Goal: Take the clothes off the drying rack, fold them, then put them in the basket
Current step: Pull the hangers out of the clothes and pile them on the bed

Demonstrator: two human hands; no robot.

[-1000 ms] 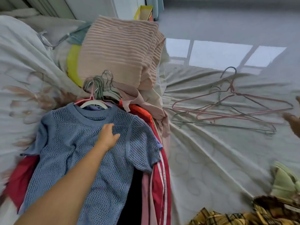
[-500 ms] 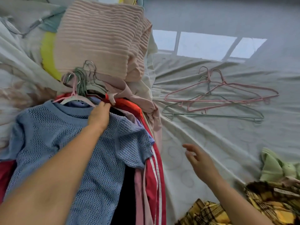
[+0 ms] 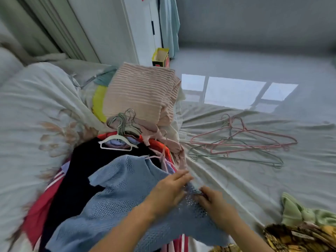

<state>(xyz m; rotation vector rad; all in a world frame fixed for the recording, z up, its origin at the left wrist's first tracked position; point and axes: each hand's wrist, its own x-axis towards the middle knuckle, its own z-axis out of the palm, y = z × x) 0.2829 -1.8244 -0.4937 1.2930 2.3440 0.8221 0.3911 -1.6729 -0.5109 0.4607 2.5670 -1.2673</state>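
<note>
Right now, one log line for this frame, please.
fold: not yet done | left hand: touches blue knit top | right hand: grips blue knit top | loose hangers: on bedsheet

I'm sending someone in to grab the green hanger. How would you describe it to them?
On the bedsheet, right of the clothes pile, loose wire hangers lie overlapped. The green hanger lies nearest the person, touching the pink hangers, and is the only one of that colour.

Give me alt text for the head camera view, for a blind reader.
The left hand lies on a blue knit top and the right hand pinches it, over a pile of clothes on hangers. Empty wire hangers lie on the sheet to the right; a folded pink knit sits behind.
</note>
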